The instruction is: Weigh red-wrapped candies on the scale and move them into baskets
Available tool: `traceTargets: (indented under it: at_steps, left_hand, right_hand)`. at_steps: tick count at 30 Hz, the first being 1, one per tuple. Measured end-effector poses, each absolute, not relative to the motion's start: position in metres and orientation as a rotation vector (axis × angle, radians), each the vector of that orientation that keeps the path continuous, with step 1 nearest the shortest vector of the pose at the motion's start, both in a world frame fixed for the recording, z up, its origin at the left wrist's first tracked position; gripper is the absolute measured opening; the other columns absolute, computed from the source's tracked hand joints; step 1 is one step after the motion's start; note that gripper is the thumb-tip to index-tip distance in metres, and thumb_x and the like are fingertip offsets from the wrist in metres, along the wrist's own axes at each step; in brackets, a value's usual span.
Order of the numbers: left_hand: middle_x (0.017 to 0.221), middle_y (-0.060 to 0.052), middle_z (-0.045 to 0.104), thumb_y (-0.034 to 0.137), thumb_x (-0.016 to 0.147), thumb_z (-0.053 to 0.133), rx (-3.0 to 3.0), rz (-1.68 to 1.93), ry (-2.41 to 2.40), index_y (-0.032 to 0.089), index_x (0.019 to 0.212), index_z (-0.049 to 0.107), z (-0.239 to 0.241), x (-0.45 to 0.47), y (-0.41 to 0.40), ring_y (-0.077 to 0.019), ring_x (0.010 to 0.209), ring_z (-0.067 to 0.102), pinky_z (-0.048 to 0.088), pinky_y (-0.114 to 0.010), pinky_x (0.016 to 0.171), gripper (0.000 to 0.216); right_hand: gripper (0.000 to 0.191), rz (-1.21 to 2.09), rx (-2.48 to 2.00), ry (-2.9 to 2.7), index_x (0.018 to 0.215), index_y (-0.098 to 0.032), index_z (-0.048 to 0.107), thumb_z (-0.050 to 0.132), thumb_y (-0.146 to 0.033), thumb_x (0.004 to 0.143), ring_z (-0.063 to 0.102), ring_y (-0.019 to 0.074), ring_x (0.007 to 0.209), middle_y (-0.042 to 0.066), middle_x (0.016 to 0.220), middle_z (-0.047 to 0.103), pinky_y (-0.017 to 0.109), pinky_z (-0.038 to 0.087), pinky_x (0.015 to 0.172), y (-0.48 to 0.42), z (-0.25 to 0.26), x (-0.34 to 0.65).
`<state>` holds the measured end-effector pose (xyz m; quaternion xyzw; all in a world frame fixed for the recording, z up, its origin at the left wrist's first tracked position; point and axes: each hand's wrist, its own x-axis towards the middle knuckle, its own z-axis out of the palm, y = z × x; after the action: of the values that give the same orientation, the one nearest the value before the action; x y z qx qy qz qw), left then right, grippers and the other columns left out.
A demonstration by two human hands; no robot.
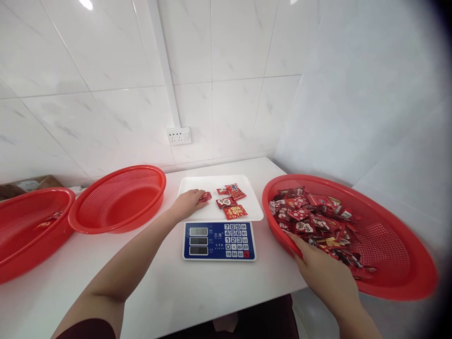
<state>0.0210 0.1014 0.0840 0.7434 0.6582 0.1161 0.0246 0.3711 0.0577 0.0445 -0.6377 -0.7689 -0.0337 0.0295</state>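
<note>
My left hand (189,203) lies over the white weighing tray (208,181) of a digital scale, its fingers closed around a small red packet (205,196) that pokes out past the fingertips. Several more red printed packets (226,202) lie just right of it on the tray. My right hand (323,268) is closed on the near rim of a large red plastic basket (391,235); some of its fingers are hidden. Many red snack packets (310,214) are heaped inside this basket, mostly towards its left side.
The scale's blue keypad panel (219,241) faces me. To the left stands a second red basket (116,207), and beyond it a third red basket (24,235) with a few packets. A cardboard box (35,183) sits behind. A tiled wall (240,117) with a socket (179,136) borders the table (158,292).
</note>
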Motion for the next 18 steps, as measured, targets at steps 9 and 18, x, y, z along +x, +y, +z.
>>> traceTargets:
  at_steps: [9,18]
  left_hand:
    - [0.112,-0.019,0.06,0.06,0.083,0.034,1.605,0.585,2.914,0.021,0.118,0.05,0.133,-0.091,0.044,-0.0425,0.105,0.053,0.045,-0.055,0.076,0.055]
    - [0.154,-0.011,0.01,0.063,0.081,0.042,2.298,0.492,1.825,0.027,0.141,0.028,0.088,0.033,0.104,-0.0296,0.141,0.003,0.02,-0.05,0.11,0.072]
  right_hand:
    - [0.04,-0.136,-1.913,-2.381,0.121,-0.027,0.059,0.041,-0.022,0.085,0.069,0.0217,0.067,0.005,0.092,0.074,0.029,0.048,0.051,0.057,0.045,0.371]
    - [0.042,-0.13,-1.912,-2.402,0.124,-0.027,0.056,0.039,-0.018,0.086,0.069,0.0197,0.076,0.004,0.095,0.073,0.024,0.046,0.052,0.056,0.047,0.371]
